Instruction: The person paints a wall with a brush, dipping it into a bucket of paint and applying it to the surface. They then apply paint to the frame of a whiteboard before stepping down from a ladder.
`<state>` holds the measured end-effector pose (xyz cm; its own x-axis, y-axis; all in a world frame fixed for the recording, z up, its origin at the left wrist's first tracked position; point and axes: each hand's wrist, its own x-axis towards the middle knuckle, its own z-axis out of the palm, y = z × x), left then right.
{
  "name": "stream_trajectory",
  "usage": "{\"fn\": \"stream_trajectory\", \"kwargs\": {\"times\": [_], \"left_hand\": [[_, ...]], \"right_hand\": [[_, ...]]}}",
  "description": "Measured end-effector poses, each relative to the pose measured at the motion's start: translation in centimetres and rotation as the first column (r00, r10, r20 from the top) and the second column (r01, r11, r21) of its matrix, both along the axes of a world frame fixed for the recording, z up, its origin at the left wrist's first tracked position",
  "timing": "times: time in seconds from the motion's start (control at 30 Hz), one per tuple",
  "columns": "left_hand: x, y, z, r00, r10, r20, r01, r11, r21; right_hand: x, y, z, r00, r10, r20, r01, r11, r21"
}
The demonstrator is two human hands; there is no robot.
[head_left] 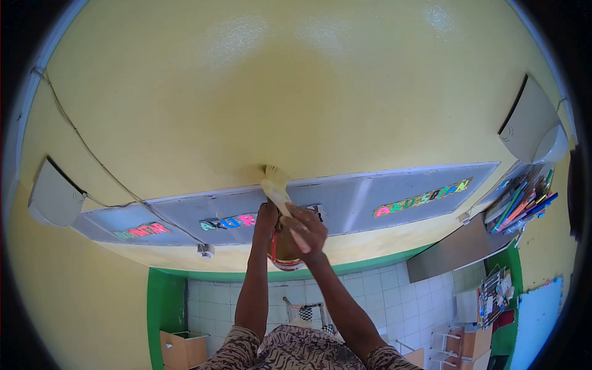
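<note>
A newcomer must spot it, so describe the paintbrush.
On the yellow wall runs a long grey panel bearing coloured letters. In front of its middle, the right hand holds the paintbrush. Pale, fanned bristles set it apart from the red-trimmed bucket below.

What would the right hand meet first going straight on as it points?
Likely the yellow wall, just above the grey board, with the right hand's brush leading; whether it touches now is unclear.

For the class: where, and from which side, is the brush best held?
Probably by its handle, from the wearer's side: the brush slants, its broad bristles toward the wall and its narrower handle pointing back, away from them.
</note>
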<state>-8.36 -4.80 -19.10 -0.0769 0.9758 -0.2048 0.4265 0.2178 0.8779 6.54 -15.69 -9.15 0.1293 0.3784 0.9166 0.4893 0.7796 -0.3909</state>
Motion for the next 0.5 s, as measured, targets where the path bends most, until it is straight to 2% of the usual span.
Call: {"fn": "stream_trajectory", "kwargs": {"times": [0.03,0.1,0.13,0.17,0.23,0.27,0.3,0.37,0.43,0.47,0.5], "left_hand": [[0.0,0.3,0.1,0.998,0.063,0.012,-0.062,0.996,-0.062],[0.7,-1.3,3.3,0.998,0.056,0.027,-0.054,0.996,-0.067],[1.1,-2.1,4.6,0.998,0.052,0.047,-0.049,0.996,-0.073],[1.5,-2.5,4.8,0.997,0.054,0.051,-0.05,0.995,-0.081],[2.0,-2.7,5.2,0.996,0.093,0.017,-0.093,0.996,-0.014],[2.3,-2.8,5.5,0.995,0.1,0.023,-0.099,0.995,-0.016],[2.6,-3.1,5.5,0.993,0.12,-0.001,-0.12,0.993,-0.007],[2.7,-3.3,5.7,0.99,0.14,-0.021,-0.14,0.99,-0.001],[2.4,-3.1,5.8,0.999,0.054,-0.001,-0.054,0.998,-0.023],[2.2,-2.9,5.7,0.998,0.057,-0.001,-0.057,0.998,-0.025],[1.9,-2.5,5.4,1.0,0.024,0.008,-0.023,0.997,-0.078]], "right_hand": [[1.2,0.3,-0.5,1.0,-0.021,-0.008,0.021,1.0,0.01],[6.6,1.2,-2.2,0.994,-0.109,0.002,0.108,0.991,0.084],[10.0,1.0,-3.2,0.953,-0.301,0.031,0.303,0.952,-0.05],[13.0,1.0,-2.2,0.952,-0.267,-0.147,0.263,0.964,-0.051],[18.0,-0.1,-0.8,0.892,-0.373,-0.253,0.359,0.928,-0.103],[19.2,-0.7,-0.3,0.817,-0.462,-0.345,0.43,0.887,-0.168],[19.7,-1.6,0.9,0.777,-0.543,-0.318,0.51,0.84,-0.188],[19.0,-1.5,1.2,0.7,-0.643,-0.311,0.645,0.756,-0.112],[17.0,-0.4,-0.9,0.749,-0.625,-0.22,0.624,0.777,-0.082],[14.9,0.8,-2.2,0.81,-0.548,-0.209,0.557,0.83,-0.02],[12.6,1.6,-2.9,0.867,-0.487,-0.102,0.497,0.857,0.132]]}}
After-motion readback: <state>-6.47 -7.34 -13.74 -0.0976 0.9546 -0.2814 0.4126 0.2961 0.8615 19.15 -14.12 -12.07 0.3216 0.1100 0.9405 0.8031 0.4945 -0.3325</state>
